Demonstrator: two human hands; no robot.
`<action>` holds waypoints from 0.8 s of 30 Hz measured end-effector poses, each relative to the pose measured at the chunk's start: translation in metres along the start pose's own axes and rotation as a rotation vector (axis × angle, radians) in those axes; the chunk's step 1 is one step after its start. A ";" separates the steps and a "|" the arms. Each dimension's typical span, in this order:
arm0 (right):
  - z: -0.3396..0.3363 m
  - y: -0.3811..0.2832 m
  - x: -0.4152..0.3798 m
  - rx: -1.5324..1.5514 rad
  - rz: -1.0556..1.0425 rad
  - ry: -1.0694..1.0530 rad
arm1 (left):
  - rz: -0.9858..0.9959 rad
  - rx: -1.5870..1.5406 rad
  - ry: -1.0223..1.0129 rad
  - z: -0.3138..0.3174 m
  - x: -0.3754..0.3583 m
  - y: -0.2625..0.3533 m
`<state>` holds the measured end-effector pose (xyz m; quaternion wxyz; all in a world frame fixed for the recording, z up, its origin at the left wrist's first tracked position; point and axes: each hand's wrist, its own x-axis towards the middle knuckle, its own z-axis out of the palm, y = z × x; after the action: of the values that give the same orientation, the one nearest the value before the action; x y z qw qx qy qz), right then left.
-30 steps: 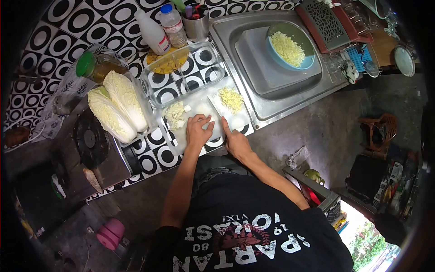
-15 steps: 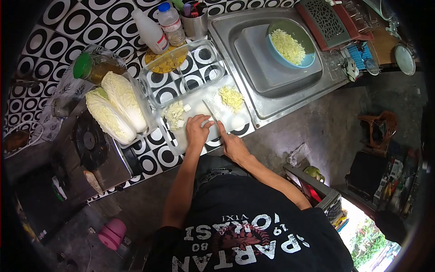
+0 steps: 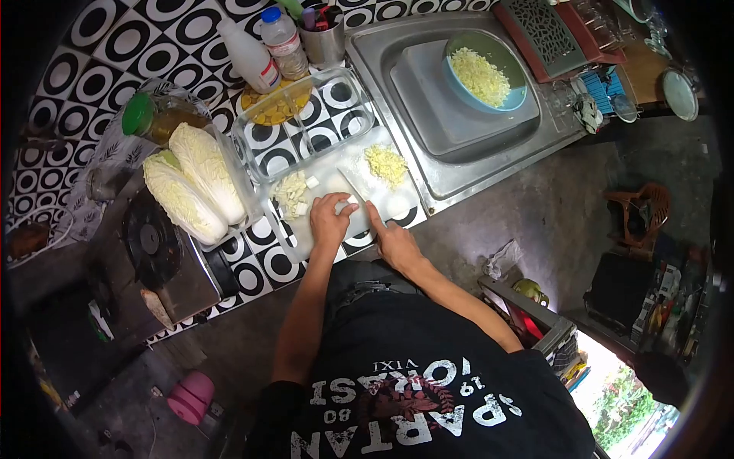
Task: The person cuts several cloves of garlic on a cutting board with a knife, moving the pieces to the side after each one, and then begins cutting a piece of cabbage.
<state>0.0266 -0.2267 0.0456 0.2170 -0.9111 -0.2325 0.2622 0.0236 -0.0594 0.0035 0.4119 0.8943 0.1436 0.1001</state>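
My right hand (image 3: 396, 243) grips a knife (image 3: 352, 186) whose blade points away from me over a pale cutting board (image 3: 327, 183). My left hand (image 3: 329, 220) is closed, its curled fingertips pressed on a small white piece of cabbage (image 3: 351, 203) beside the blade. Larger cut cabbage pieces (image 3: 290, 194) lie on the board to the left of the knife. On its right is a heap of finely chopped cabbage (image 3: 385, 166).
Two napa cabbages (image 3: 200, 183) lie in a clear container at left, near a stove (image 3: 153, 237). A clear divided container (image 3: 302, 122) stands behind the board. At right, a bowl of chopped cabbage (image 3: 501, 105) rests by the sink (image 3: 428, 180). Bottles (image 3: 283, 44) stand at the back.
The view has shifted slightly. Both hands stay at nearly the same spot on the board, with the knife still beside the left fingertips.
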 end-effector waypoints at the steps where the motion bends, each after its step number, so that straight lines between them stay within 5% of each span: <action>1: -0.001 0.001 0.003 0.037 0.004 0.007 | 0.004 -0.011 0.004 0.000 0.001 0.000; 18: 0.015 0.001 0.009 0.289 -0.145 0.181 | 0.033 -0.007 -0.030 0.001 0.003 -0.006; 24: 0.027 -0.002 0.033 0.131 -0.071 0.141 | 0.061 0.000 -0.010 0.003 0.002 -0.008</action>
<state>0.0353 -0.1998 0.0130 0.3010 -0.9023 -0.2313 0.2043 0.0248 -0.0555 -0.0044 0.4092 0.8988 0.1140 0.1082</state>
